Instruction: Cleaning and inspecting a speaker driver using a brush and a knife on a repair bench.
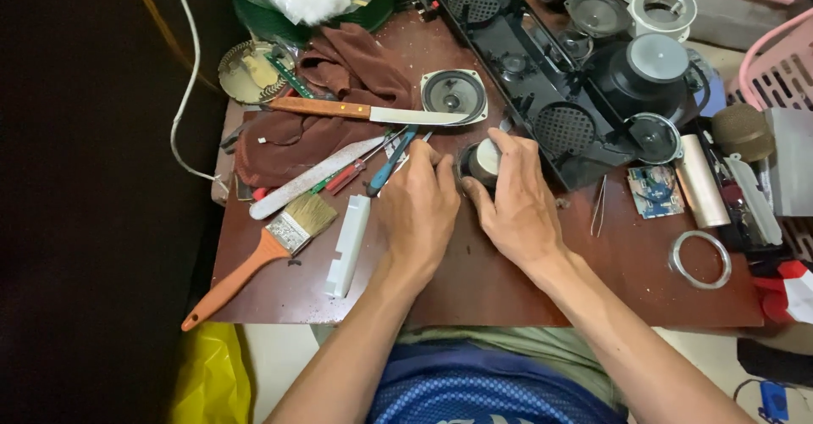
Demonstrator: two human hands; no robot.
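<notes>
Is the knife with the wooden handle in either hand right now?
No, the knife lies on the brown cloth, apart from both hands.

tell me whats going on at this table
A person sits at a cluttered brown table with both hands around a small round speaker part: left hand beside it, right hand over it. A knife, a paintbrush, screwdrivers and a long black speaker housing lie around them.

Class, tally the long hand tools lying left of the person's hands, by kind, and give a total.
Knife: 1
Paintbrush: 1
Flat metal file: 1
Screwdrivers, blue and red: 2
Total: 5
</notes>
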